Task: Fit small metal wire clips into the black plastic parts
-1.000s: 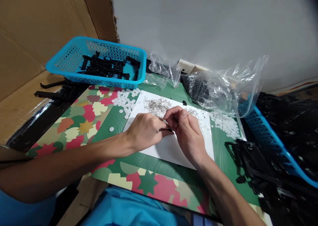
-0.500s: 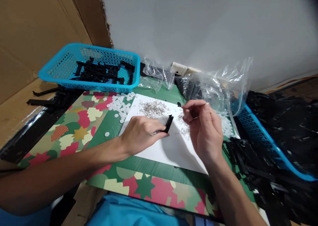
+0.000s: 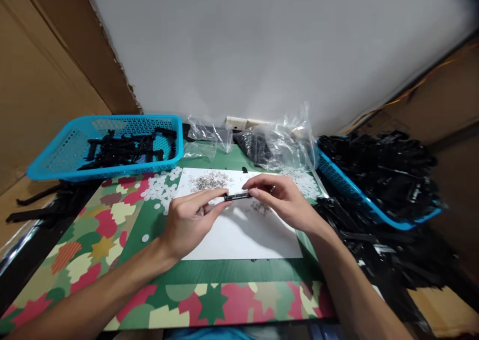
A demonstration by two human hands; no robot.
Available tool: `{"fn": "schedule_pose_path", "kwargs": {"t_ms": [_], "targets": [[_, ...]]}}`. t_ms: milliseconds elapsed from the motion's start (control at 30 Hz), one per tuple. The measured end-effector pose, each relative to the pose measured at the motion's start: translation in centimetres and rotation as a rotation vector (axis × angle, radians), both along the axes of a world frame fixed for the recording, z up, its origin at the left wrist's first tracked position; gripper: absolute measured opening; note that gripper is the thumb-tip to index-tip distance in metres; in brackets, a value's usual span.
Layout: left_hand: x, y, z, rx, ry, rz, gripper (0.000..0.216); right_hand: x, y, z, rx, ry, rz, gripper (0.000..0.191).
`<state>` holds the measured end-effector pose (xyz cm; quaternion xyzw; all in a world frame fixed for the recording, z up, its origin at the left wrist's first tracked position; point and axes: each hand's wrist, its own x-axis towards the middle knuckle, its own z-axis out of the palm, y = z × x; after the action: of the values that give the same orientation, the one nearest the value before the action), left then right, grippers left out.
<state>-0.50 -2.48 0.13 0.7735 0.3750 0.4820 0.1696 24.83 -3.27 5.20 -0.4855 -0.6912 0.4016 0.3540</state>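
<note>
A small, narrow black plastic part (image 3: pixel 238 197) lies level between my two hands, above a white sheet (image 3: pixel 239 240). My left hand (image 3: pixel 194 215) pinches its left end between thumb and fingers. At the right end, my right hand (image 3: pixel 279 195) has its thumb and forefinger closed on the part; whether a tiny piece is also in that pinch is hidden. Behind the hands, a heap of small metal wire pieces (image 3: pixel 211 180) covers the back of the sheet. More of these wire pieces (image 3: pixel 261 208) are scattered below my right fingers.
White plastic discs (image 3: pixel 159 188) lie left of the sheet, others (image 3: pixel 303 183) to the right. A blue basket (image 3: pixel 105 173) with black parts stands back left; another blue basket (image 3: pixel 348 195), heaped with black parts, stands right. Clear plastic bags (image 3: pixel 277 145) rest against the wall.
My right hand has come down and left to the black part, which has turned from upright to level. The camera view has shifted, showing more of the right basket.
</note>
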Motion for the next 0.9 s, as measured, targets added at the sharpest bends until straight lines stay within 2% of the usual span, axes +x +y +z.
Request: {"fn": "schedule_pose_path", "kwargs": {"t_ms": [100,233,333,433,500,700,900], "targets": [[0.0,0.0,0.1,-0.031,0.001,0.009,0.02,0.6,-2.2,1.1,0.047,-0.026,-0.037,0.018],[0.2,-0.1,-0.2,-0.034,0.018,-0.085,0.018,2.3,-6.5,1.0,0.247,-0.132,-0.197,0.007],[0.2,-0.3,-0.4,-0.04,0.018,-0.136,0.02,4.8,-9.6,0.1,0.448,-0.305,-0.479,0.006],[0.2,-0.4,-0.5,-0.073,0.036,-0.152,0.023,8.1,-12.3,-0.9,0.577,-0.612,-0.727,0.008],[0.2,-0.3,-0.5,-0.085,0.051,-0.15,0.023,10.2,-13.8,-1.5,0.583,-0.757,-0.837,0.01],[0.2,-0.1,-0.4,-0.1,0.078,-0.111,0.022,13.4,-15.8,-3.3,0.573,-0.89,-0.956,0.016],[0.0,0.5,-0.4,-0.126,0.087,-0.034,0.022,12.8,-14.9,-4.2,0.577,-0.856,-0.938,0.02]]}}
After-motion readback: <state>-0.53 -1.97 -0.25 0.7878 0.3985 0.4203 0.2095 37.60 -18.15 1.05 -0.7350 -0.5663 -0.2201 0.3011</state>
